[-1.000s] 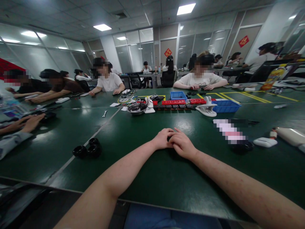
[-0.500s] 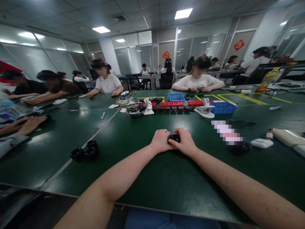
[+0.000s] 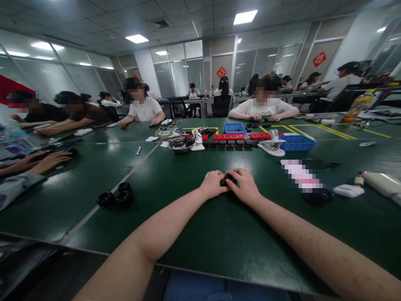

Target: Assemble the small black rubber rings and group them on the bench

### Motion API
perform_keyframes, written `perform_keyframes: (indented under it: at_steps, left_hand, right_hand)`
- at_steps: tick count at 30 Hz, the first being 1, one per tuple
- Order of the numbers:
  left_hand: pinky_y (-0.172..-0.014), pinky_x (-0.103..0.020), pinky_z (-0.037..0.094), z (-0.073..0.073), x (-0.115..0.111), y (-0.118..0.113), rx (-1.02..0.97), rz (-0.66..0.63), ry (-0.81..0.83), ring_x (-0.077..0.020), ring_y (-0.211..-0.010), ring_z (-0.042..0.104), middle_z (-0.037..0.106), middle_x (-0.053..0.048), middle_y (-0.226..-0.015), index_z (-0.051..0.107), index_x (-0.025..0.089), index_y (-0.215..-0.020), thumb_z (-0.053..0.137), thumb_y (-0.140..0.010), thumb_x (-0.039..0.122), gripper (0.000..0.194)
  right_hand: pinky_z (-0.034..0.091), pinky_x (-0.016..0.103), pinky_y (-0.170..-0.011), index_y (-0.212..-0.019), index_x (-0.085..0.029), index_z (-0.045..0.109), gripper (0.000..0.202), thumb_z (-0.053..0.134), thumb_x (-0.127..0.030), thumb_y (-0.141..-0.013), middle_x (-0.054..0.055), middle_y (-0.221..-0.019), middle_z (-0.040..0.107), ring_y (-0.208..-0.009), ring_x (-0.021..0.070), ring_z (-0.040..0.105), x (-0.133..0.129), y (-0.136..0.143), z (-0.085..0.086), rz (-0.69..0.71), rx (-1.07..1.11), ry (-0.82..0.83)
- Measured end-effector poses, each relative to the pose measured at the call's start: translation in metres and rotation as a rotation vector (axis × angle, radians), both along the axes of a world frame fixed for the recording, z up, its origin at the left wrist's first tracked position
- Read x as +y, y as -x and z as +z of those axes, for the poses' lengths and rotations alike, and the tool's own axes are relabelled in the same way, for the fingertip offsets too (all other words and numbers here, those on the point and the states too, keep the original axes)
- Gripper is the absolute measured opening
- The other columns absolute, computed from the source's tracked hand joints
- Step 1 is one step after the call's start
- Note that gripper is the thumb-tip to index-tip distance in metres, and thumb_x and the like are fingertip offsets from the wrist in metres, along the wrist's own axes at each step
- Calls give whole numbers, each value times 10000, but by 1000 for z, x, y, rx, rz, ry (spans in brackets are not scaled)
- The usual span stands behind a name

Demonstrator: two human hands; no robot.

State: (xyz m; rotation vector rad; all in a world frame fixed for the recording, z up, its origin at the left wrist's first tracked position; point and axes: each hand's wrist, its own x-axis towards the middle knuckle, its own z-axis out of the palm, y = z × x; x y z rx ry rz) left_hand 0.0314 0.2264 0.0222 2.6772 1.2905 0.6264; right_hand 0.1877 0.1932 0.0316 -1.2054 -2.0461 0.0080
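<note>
Both hands meet around a small black round part (image 3: 228, 179) on the green table (image 3: 194, 225), in the middle of the head view. My left hand (image 3: 214, 184) is closed on the part's left side. From the right, my right hand (image 3: 243, 184) grips it, with fingers over its top and hiding much of it. Several similar black round parts (image 3: 124, 198) stand in a group to the left, near the table's pale seam.
Beyond my hands are a red power strip (image 3: 230, 136), a metal bowl of cables (image 3: 181, 144), white clamps (image 3: 272, 144) and a blue bin (image 3: 297, 143). A white case (image 3: 348, 190) lies right. Another person's hand (image 3: 53, 161) rests left.
The fingers of my right hand have shifted over the top of the black part, covering more of it. The whole view has moved slightly, so things appear further right.
</note>
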Motion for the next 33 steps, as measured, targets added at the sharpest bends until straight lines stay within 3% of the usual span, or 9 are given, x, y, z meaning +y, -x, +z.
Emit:
perform_keyframes:
  at_steps: [5, 12, 15, 19, 22, 26, 33]
  left_hand:
    - [-886, -348, 379, 0, 7, 6, -4, -136, 38, -214, -1028, 439, 512, -35, -1050, 558, 231, -1019, 560, -738, 495, 385]
    - [-876, -354, 384, 0, 7, 4, 18, -250, 76, -218, -998, 465, 522, -36, -1040, 596, 217, -889, 582, -741, 433, 263]
    - [-899, -372, 366, 1, 6, 5, 20, -262, 78, -226, -1023, 456, 514, -43, -1086, 587, 217, -933, 560, -757, 427, 276]
    - [-901, -379, 367, 5, 1, 5, 16, -249, 90, -242, -1040, 449, 510, -46, -1114, 559, 225, -1031, 591, -680, 544, 475]
    - [-898, -379, 375, 6, -5, 0, 5, -191, 94, -253, -1044, 449, 514, -53, -1115, 549, 214, -1053, 607, -627, 591, 571]
    - [-874, -394, 393, 4, -13, -11, -14, -63, 71, -265, -997, 474, 536, -79, -1049, 553, 170, -995, 624, -624, 543, 532]
    - [-825, -383, 413, 4, -16, -16, -10, 47, 38, -247, -893, 515, 553, -64, -917, 563, 166, -847, 619, -648, 479, 376]
  right_hand:
    - [395, 416, -838, -927, -212, 597, 272, 391, -160, -758, 55, -945, 603, -916, 221, 518, 1, -3, 5, 192, 46, 37]
    - [370, 414, -899, -653, -218, 529, 215, 347, -130, -725, 10, -773, 599, -834, 178, 555, -10, 3, 9, 355, 117, 78]
    - [445, 365, -770, -678, -211, 497, 106, 421, -203, -752, 17, -740, 582, -762, 177, 555, -10, 4, 7, 309, 172, 95]
    - [469, 305, -634, -777, -201, 458, 81, 487, -276, -766, 16, -727, 563, -679, 160, 555, -5, 2, 1, 206, 253, 117]
    - [474, 311, -676, -876, -196, 431, 189, 528, -276, -735, 18, -769, 560, -720, 162, 566, 0, 1, -3, 166, 272, 112]
    - [465, 341, -761, -1019, -182, 420, 319, 515, -255, -724, 55, -891, 558, -824, 181, 559, 0, 2, -4, 151, 227, 87]
    - [415, 385, -828, -961, -158, 487, 247, 505, -295, -756, 95, -942, 538, -917, 231, 504, -1, 2, -1, 47, 83, 52]
